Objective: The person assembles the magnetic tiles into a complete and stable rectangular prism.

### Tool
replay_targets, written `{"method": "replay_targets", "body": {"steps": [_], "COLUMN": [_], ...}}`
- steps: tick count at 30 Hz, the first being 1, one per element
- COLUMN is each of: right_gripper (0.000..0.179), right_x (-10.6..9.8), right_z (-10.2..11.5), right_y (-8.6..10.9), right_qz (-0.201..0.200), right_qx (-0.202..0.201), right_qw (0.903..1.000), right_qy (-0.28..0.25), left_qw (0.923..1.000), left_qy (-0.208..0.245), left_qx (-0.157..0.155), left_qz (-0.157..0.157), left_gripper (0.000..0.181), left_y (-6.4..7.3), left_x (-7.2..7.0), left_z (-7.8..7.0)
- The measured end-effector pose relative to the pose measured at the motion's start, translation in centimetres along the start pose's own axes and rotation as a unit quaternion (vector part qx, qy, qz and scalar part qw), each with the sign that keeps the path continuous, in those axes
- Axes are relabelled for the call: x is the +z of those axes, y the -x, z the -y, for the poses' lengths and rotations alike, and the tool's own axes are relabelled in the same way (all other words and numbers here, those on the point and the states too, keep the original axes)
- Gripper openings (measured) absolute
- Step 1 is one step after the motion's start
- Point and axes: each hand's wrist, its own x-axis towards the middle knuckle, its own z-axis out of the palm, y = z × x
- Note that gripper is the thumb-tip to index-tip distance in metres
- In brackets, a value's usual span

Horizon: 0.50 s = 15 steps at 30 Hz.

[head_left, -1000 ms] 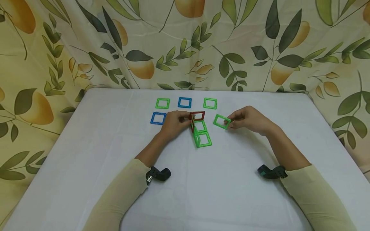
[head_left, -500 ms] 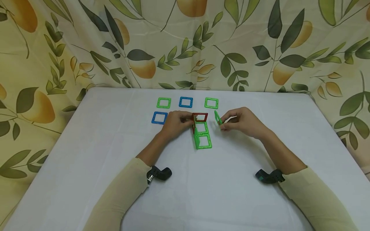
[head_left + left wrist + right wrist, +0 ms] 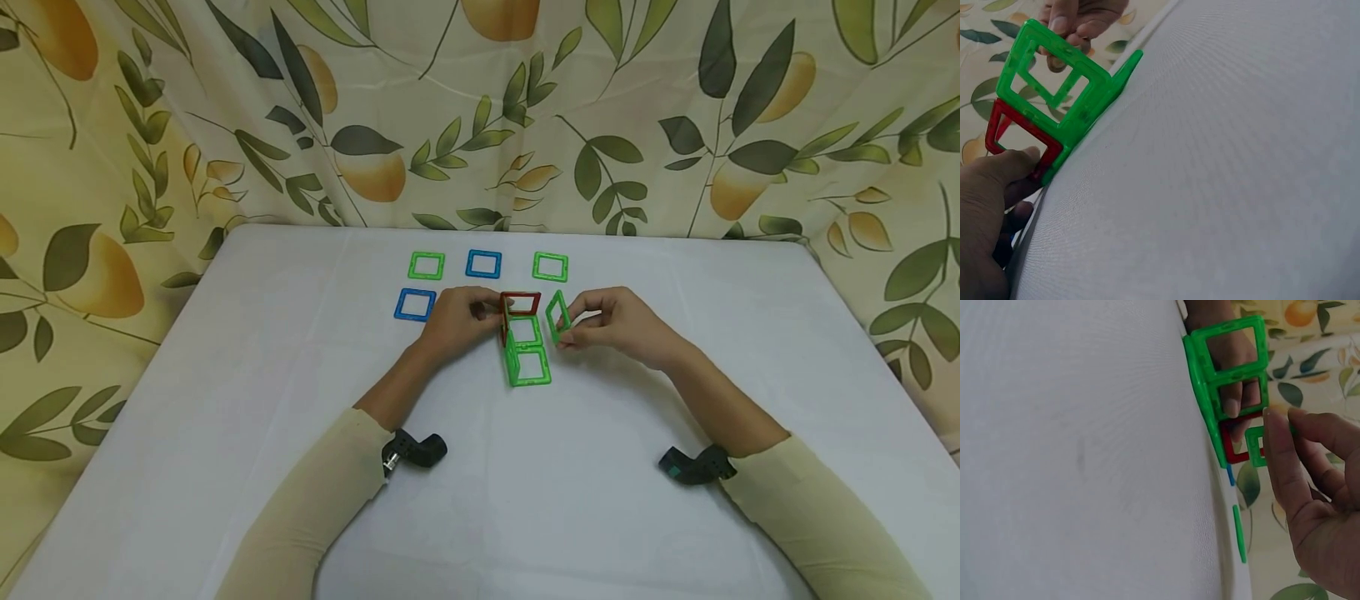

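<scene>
- The left hand [image 3: 459,323] pinches an upright red tile [image 3: 1030,127], thumb on one side of its square frame.
- The right hand [image 3: 618,325] pinches a green tile [image 3: 551,327] between thumb and fingers; the tile stands tilted on a corner, just to the right of the joined tiles. Whether its lower corner touches the desk, I cannot tell.
- Next to the red tile in the left hand, towards the person, stands an upright green tile [image 3: 512,364].
- Another red tile [image 3: 520,294] stands upright across the far end of the group.
- Within the angle of these walls, two green tiles [image 3: 548,367] lie flat, one behind the other, edges meeting.
- Just left of the left hand a blue tile [image 3: 398,305] lies flat.
- Farther back, well apart from each other, a green frame [image 3: 426,277], a blue frame [image 3: 483,276] and another green frame [image 3: 551,280] lie in a row.
- All this is on a white-covered desk [image 3: 480,508].
- A dark wrist camera [image 3: 422,452] sits at each beige sleeve.
- Behind hangs cloth [image 3: 637,75] printed with leaves and orange fruit.
</scene>
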Motion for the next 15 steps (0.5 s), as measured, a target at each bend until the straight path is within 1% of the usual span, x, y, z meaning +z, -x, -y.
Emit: {"method": "replay_targets", "body": {"steps": [6, 12, 15], "right_gripper": [0.012, 0.012, 0.013], "right_x": [0.55, 0.90, 1.02], "right_z": [0.00, -0.02, -0.05], "right_y": [-0.21, -0.18, -0.14], "right_qz": [-0.003, -0.003, 0.001], "right_qx": [0.004, 0.012, 0.008], "right_qw": [0.9999, 0.9999, 0.9999], "right_qy": [-0.014, -0.009, -0.008], "left_qw": [1.0000, 1.0000, 0.9999], "left_qy": [-0.001, -0.009, -0.012], "left_qx": [0.003, 0.002, -0.001], "left_qz": [-0.002, 0.003, 0.006], "left_gripper": [0.022, 0.023, 0.023], "left_y": [0.09, 0.00, -0.01], "left_x": [-0.04, 0.03, 0.03], "left_z": [0.03, 0.02, -0.04]}}
